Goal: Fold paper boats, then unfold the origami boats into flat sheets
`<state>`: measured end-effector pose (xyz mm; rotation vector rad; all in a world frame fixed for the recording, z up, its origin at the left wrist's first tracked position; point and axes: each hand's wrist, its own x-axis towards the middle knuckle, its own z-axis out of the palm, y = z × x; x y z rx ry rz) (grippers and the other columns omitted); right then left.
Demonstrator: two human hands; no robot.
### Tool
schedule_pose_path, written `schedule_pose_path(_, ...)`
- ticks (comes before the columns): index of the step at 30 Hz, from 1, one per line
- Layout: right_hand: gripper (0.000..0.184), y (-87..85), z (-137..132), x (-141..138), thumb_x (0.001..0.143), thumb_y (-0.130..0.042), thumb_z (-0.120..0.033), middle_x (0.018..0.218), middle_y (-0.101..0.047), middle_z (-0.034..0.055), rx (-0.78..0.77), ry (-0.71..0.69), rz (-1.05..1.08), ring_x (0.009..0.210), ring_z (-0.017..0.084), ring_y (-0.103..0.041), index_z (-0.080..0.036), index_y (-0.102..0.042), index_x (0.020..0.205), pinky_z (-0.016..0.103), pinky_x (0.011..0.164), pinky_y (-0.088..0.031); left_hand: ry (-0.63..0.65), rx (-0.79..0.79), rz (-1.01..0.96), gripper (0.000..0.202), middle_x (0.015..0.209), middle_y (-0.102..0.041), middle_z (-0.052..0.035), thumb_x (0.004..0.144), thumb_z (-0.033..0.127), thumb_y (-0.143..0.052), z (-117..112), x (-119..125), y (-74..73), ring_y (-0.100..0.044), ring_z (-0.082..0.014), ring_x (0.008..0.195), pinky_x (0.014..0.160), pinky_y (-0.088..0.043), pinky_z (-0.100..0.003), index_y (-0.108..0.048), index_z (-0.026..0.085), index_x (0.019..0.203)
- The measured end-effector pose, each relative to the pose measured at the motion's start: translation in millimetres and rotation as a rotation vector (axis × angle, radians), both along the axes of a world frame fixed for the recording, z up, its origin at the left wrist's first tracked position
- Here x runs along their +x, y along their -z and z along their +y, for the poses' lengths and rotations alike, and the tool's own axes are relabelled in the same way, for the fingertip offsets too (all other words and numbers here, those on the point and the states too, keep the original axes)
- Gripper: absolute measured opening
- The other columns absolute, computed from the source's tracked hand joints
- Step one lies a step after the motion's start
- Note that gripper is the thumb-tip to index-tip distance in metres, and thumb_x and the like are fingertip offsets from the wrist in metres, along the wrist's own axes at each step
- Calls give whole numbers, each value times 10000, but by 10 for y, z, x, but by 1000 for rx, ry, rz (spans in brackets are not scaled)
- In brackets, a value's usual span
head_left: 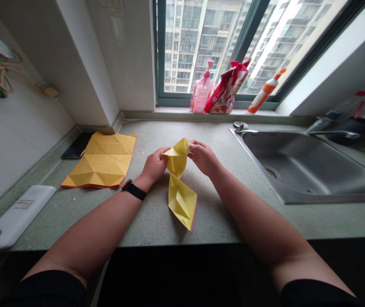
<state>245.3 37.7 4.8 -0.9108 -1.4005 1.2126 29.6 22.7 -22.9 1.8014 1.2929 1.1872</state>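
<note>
Between my hands is a folded yellow paper (177,163), creased into pointed facets. My left hand (155,164) pinches its left side, and my right hand (204,157) grips its upper right edge. Just below it, nearer to me, another folded yellow paper form (182,202) with a reddish edge rests on the counter; whether the two are joined I cannot tell. To the left of my left hand lies a creased orange-yellow sheet (104,160) with red edges, perhaps a stack. Some of my fingertips are hidden behind the paper.
A dark phone (76,146) lies partly under the creased sheet. A white power bank (19,215) with a cable sits at the counter's left edge. The steel sink (317,170) is on the right. A pink pump bottle (202,91), a red bag (229,89) and an orange-white bottle (264,94) stand at the window.
</note>
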Motion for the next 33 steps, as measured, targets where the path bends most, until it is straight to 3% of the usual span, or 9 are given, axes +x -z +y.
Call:
schedule_pose_path(4, 289, -45, 74, 130, 806, -649, -554, 947, -738, 64, -145, 22, 104, 1041, 311, -711, -288, -537, 815, 479, 956, -608, 37, -37, 3, 451, 962, -827, -71, 1047, 561, -553, 18, -4, 11, -753, -245, 895, 769, -585, -301, -799, 187, 994)
schedule_pose_path(8, 381, -30, 133, 190, 837, -636, -651, 1085, -754, 80, -150, 93, 89, 1142, 323, -709, -291, -521, 881, 497, 981, -610, -30, -57, -49, 347, 835, -780, -44, 1036, 468, -568, 26, 5, 12, -700, -207, 725, 662, -548, -288, -777, 196, 978)
schedule_pose_path(12, 493, 30, 40, 77, 836, -731, -738, 1220, -726, 87, 39, 131, -244, 1193, 305, -676, -283, -585, 957, 458, 937, -612, -139, -50, -62, 321, 826, -780, -49, 1050, 443, -566, 19, -15, -4, -709, -216, 747, 683, -570, -301, -774, 206, 988)
schedule_pose_path(17, 276, 140, -110, -89, 891, -775, -495, 1120, -684, 109, 416, 305, -695, 1137, 312, -652, -265, -646, 807, 487, 999, -578, -136, -47, -92, 309, 922, -824, -66, 1052, 404, -577, -26, 7, -63, -754, -232, 818, 744, -600, -313, -806, 198, 1080)
schedule_pose_path(21, 192, 198, -72, -72, 937, -703, -357, 1048, -685, 96, 464, 410, -824, 1038, 291, -659, -267, -672, 771, 464, 986, -570, -106, -44, -100, 308, 937, -832, -65, 1046, 341, -569, -60, 41, -97, -761, -221, 781, 740, -604, -307, -821, 189, 1134)
schedule_pose_path(24, 224, 198, 5, -6, 943, -668, -389, 1011, -695, 83, 381, 378, -751, 1000, 273, -659, -261, -681, 761, 415, 903, -578, -113, -21, -91, 311, 961, -837, -71, 1046, 337, -577, -49, 32, -79, -766, -223, 806, 729, -599, -294, -819, 190, 1174)
schedule_pose_path(30, 433, 160, 97, 79, 821, -777, -663, 876, -729, 24, 21, 46, -258, 873, 211, -666, -234, -721, 805, 366, 868, -565, -136, 7, -112, 330, 1015, -839, -87, 1061, 460, -611, 9, -23, -19, -768, -237, 877, 664, -571, -263, -811, 201, 1104)
schedule_pose_path(33, 517, 151, 91, 73, 729, -871, -718, 834, -744, 11, -60, -19, -108, 820, 191, -672, -227, -741, 823, 360, 868, -561, -92, -8, -185, 382, 1070, -836, -93, 1025, 539, -683, -4, -2, -14, -776, -230, 863, 664, -577, -259, -787, 204, 1177)
